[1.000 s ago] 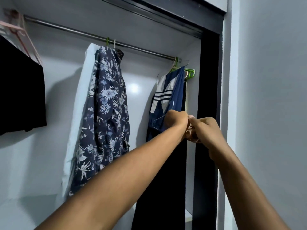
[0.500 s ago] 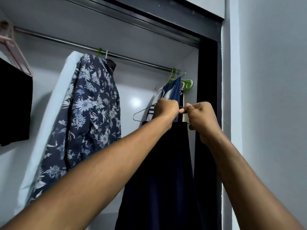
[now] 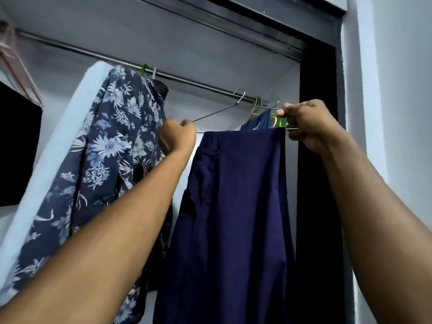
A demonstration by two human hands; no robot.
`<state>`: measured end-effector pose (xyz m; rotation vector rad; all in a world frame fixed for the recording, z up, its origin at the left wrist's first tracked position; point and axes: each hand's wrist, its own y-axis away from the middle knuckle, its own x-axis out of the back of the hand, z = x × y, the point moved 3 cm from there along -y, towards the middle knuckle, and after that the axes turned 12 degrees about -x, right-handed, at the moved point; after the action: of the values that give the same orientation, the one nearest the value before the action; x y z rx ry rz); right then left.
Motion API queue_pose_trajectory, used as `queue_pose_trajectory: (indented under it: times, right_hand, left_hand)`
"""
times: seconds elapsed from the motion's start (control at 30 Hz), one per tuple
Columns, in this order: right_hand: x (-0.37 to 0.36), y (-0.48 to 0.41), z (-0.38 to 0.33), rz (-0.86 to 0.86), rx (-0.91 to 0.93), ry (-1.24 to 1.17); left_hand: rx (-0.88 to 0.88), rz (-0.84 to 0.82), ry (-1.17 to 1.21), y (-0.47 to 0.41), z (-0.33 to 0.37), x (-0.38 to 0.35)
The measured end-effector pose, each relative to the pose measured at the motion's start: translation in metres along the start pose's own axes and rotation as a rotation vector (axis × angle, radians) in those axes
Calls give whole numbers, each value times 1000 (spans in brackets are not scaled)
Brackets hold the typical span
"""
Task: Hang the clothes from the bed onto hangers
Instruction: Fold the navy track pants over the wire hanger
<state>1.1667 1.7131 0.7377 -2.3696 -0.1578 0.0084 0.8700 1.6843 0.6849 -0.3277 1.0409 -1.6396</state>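
A thin metal wire hanger (image 3: 217,114) is raised just below the closet rod (image 3: 191,83), its hook close to the rod. Dark navy trousers (image 3: 236,206) hang folded over the hanger's bottom bar. My left hand (image 3: 178,136) grips the hanger's left corner. My right hand (image 3: 306,123) grips its right corner. Whether the hook rests on the rod is unclear.
A floral navy shirt (image 3: 109,164) over a pale blue garment (image 3: 53,155) hangs to the left. A blue garment on a green hanger (image 3: 280,121) sits behind at the rod's right end. A black garment (image 3: 16,146) on a pink hanger is far left. The black door frame (image 3: 318,160) bounds the right.
Both hands have spread apart to the hanger's two ends and lifted it toward the rod. The trousers now hang flat and fully in front of the striped blue garment.
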Motion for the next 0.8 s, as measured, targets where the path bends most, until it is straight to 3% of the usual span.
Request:
queue_pose_trajectory:
  times: [0.07,0.13,0.2,0.47,0.8]
  right_hand:
    - [-7,-12,7,-16,-18,-44]
    - [-17,-22,11,-22,-27,-57]
    - [-27,-31,12,9,-27,-30]
    - [-33,-62,11,75,-1,2]
    - [-44,-139,-2,204,47,-78]
  left_hand:
    - [168,-241,61,0,-44,-18]
    - [335,-608,388,3,-68,-38]
    - [405,-814,674,0,-78,-53]
    - [380,-533,723,-47,-94,-100]
    - [138,-573,497,-97,-67,-170]
